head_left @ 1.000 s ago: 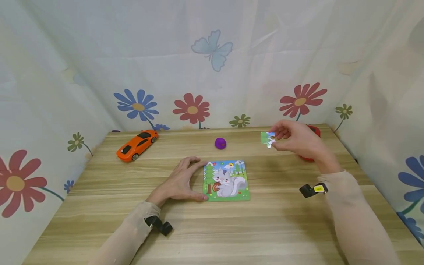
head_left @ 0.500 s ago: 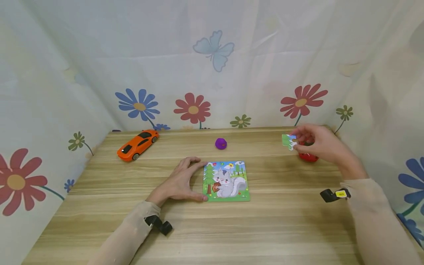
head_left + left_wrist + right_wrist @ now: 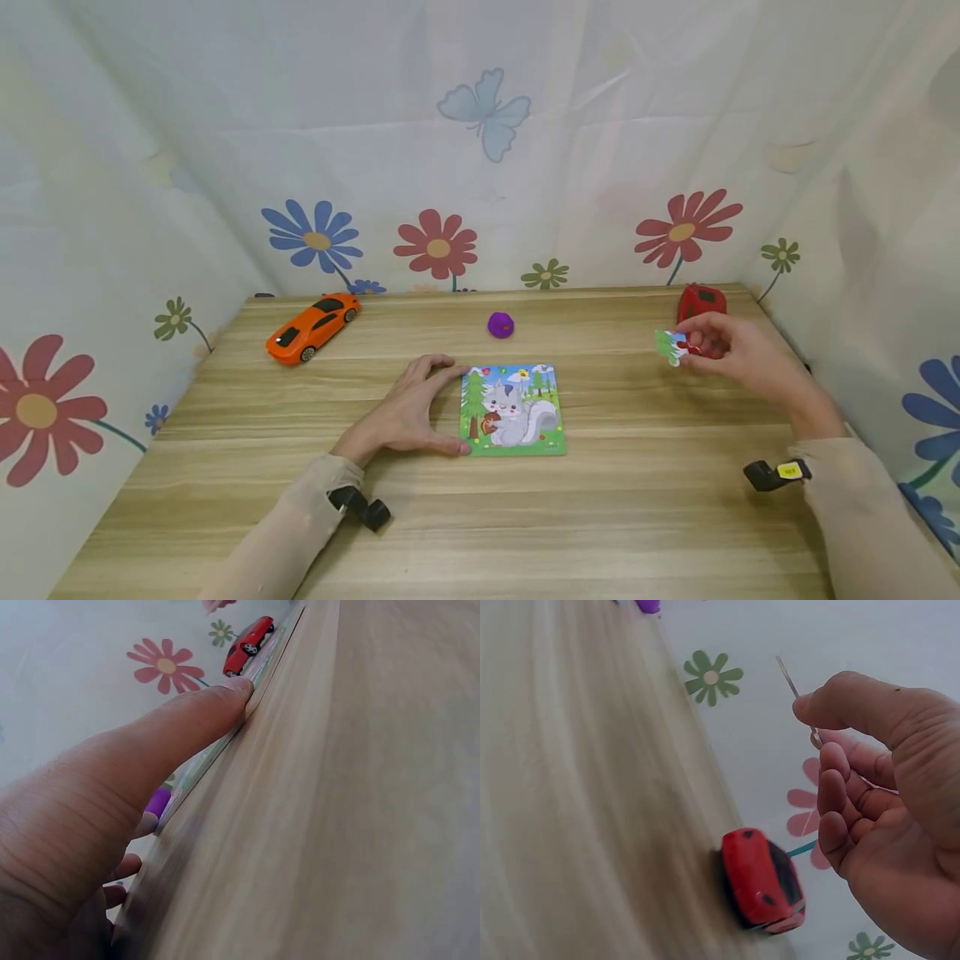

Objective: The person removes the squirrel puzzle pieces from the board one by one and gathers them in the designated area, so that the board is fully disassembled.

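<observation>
A square picture puzzle of a grey squirrel with a nut lies flat in the middle of the table. My left hand spans its left side, index fingertip at the upper corner and thumb at the lower one. In the left wrist view, the thumb rests along the puzzle's edge. Raised at the right, my right hand pinches a small green-and-white jigsaw piece between thumb and fingers. The right wrist view shows this piece edge-on, its far part hidden by the fingers.
A red toy car stands behind my right hand, partly covered by it. An orange toy car is at the back left. Between them sits a small purple object. Flowered curtains border the wooden table.
My right hand has moved right, then slightly toward me, carrying the jigsaw piece, and more of the red car shows behind it. The left hand and the puzzle stay in place.
</observation>
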Motion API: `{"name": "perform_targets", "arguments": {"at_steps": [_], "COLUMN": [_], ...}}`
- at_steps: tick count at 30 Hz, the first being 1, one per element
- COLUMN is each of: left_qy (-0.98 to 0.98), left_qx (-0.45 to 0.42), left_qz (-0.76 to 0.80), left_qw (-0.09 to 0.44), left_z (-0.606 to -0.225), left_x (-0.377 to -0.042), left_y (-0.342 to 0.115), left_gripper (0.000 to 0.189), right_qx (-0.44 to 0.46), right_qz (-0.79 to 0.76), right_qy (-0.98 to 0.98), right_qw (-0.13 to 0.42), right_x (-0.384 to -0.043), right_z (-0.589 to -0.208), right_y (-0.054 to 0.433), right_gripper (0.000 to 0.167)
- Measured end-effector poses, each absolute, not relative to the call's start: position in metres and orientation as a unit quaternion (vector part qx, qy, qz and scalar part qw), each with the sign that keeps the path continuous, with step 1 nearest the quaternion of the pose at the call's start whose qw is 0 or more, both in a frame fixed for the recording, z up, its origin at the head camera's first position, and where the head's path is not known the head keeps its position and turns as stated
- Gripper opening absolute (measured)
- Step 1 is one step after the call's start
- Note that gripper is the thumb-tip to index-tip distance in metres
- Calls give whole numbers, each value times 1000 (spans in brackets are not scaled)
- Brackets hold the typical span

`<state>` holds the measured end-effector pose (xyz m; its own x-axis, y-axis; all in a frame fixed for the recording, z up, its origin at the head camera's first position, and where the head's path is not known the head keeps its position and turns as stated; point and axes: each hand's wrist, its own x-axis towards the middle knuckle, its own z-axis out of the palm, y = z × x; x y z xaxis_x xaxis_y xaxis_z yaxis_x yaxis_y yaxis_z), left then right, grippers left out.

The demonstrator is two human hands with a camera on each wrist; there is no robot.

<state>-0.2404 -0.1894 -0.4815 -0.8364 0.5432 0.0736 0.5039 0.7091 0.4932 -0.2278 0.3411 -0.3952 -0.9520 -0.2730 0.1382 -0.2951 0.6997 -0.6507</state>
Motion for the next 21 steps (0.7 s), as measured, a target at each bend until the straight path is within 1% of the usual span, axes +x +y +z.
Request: {"name": "perform_targets", "arguments": {"at_steps": [5,12,19,21], "left_qy": [922,921,922,921], "left_qx": [286,289,288,288], "left_qz": [257,260,258,259], "left_qw": [36,32,33,33], "left_z": [-481,-482,-485,-486], "left_x": [-240,-241,-243,-243], "left_y": [-189,-190,-191,-191], "left_gripper": [128,127,129,129], "right_qx": [166,179,160,154], "right_qz": [387,411,456,468], "right_qy": [-907,-893,-870,-864], "right_qw": [-5,-35,-94,-102], "right_x": [-226,-227,-229,-230], "right_z": [-415,-436,-449,-451], "right_y": [344,342,338,338], "right_gripper": [41,43,48,49]}}
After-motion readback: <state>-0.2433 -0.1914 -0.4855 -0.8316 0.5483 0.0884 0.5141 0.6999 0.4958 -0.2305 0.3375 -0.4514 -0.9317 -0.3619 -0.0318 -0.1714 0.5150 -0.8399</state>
